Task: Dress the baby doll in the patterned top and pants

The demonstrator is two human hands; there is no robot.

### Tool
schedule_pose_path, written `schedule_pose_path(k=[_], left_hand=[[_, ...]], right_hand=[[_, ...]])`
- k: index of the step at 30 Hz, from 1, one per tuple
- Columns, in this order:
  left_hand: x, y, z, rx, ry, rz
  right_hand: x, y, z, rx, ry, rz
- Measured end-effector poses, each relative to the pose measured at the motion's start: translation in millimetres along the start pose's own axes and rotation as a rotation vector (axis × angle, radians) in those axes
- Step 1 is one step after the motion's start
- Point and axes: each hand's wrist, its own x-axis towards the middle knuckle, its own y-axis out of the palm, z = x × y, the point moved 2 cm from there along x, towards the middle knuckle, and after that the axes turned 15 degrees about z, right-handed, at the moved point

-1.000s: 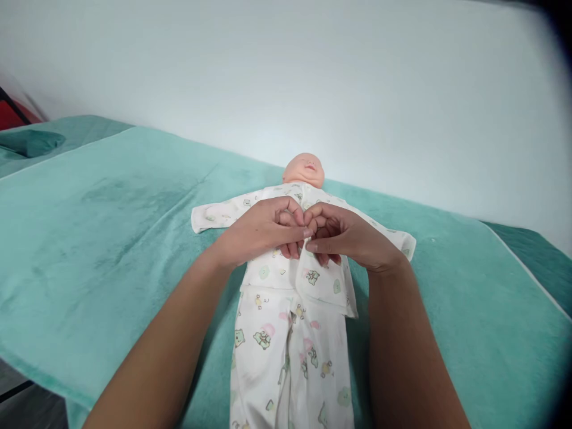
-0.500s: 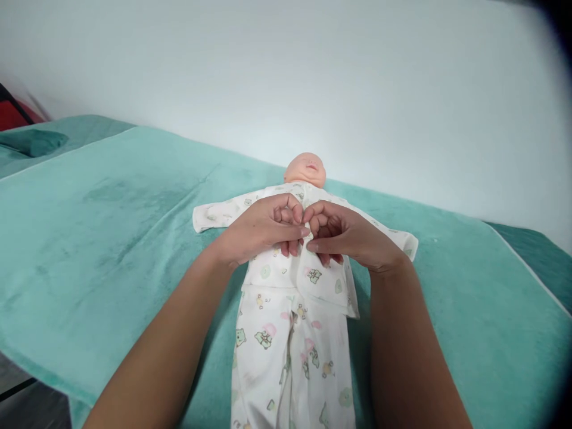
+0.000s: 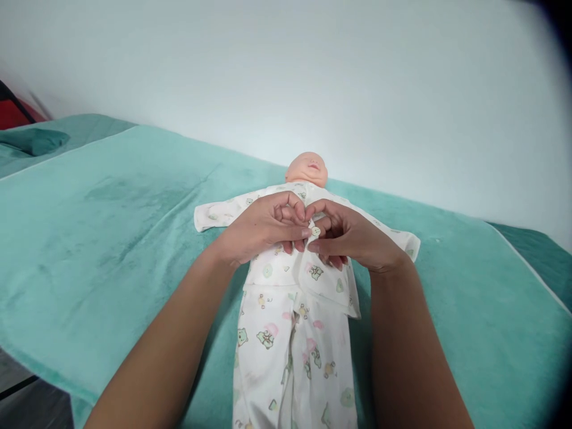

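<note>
A baby doll [image 3: 306, 169] lies on its back, dressed in a white printed shirt [image 3: 272, 271] and matching trousers [image 3: 263, 363]. Over the shirt's front opening, my left hand [image 3: 272, 225] pinches the cloth edge between thumb and curled fingers. Close beside it, my right hand [image 3: 346, 233] is closed on the other side of the same front edge. A small round button [image 3: 315, 231] shows between the two thumbs. The fingertips hide part of the placket, so the buttonhole cannot be made out.
A green plush cloth [image 3: 111, 238] covers the table under the doll. Behind it rises a white wall [image 3: 286, 77]. Darker green fabric [image 3: 36, 142] lies at the far left, near a red object [image 3: 9, 114]. Grey floor [image 3: 33, 399] shows at lower left.
The button has come into view between my thumbs, where cloth and fingers mostly covered it before. Both hands stay almost in place, and the doll lies as it did.
</note>
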Motion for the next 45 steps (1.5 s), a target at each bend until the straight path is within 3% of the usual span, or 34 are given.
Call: schedule_pose_path(k=[14,19,25,39,42,45], left_hand=[[-4,0.0,-3,0.045,-0.060,0.093],[-5,2.7,-5,0.118,-0.142,0.198],[-7,3.0,-6,0.176,-0.130,0.274],[-16,-3.9,-4,0.091,-0.255,0.458],[-20,-13.1,-1,0.052,-0.169,0.367],[-20,-25.7,2,0.004,0.038,0.097]], right_hand=[[-2,-4,-6,0.005,-0.046,0.003],[1,-5,-8,0.047,-0.045,-0.055],[2,-6,-8,0.063,-0.065,-0.055],[1,-5,-7,0.057,-0.057,-0.075],[1,-6,-9,0.069,-0.064,-0.086],[1,-7,-8,0.057,-0.118,-0.167]])
